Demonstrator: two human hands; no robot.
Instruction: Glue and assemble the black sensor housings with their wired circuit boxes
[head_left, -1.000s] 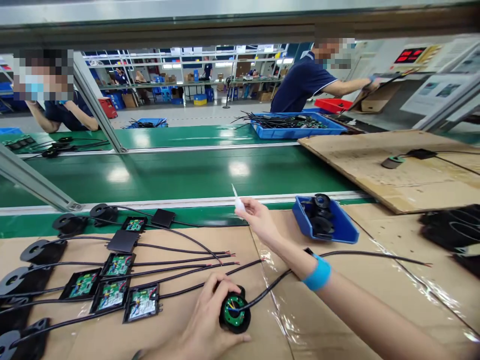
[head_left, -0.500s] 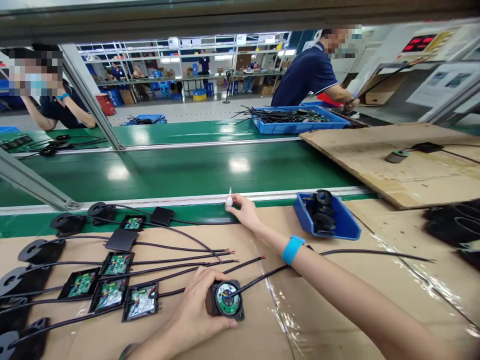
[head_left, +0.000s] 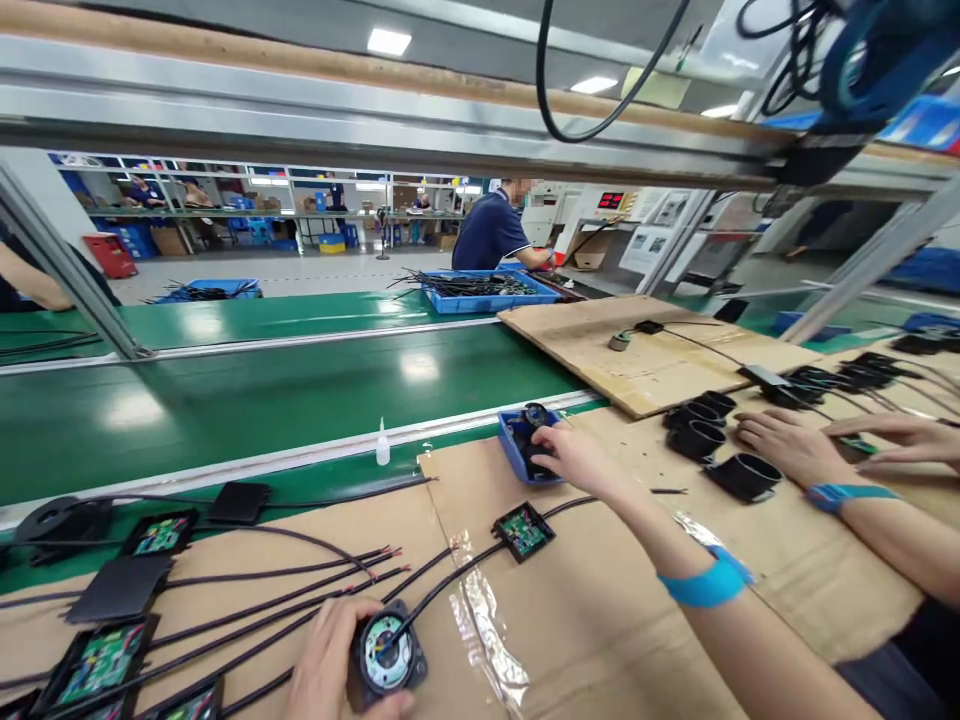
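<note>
My left hand (head_left: 334, 655) is closed around a black motor housing (head_left: 386, 650) whose open face shows a round circuit board with a cable leaving it. That cable runs to a small black box with a green circuit board (head_left: 523, 530) lying on the cardboard. Over at the blue bin (head_left: 517, 465), my right hand (head_left: 574, 460) reaches in, thumb and fingers apart at the round black parts (head_left: 535, 416); part of the fingertips is hard to make out. A small white dropper bottle (head_left: 383, 445) stands upright at the green belt's near edge.
At left lie several black boxes with circuit boards (head_left: 105, 660) and cables. A co-worker's hands (head_left: 795, 450) work at the right, near black ring-shaped housings (head_left: 742, 476). A cardboard sheet (head_left: 577, 345) overlaps the belt (head_left: 315, 385). A metal frame (head_left: 300, 130) crosses overhead.
My right hand has let go of the dropper bottle, which now stands by the belt, and moved right to the blue bin. The view has swung right; my left hand still holds the motor housing.
</note>
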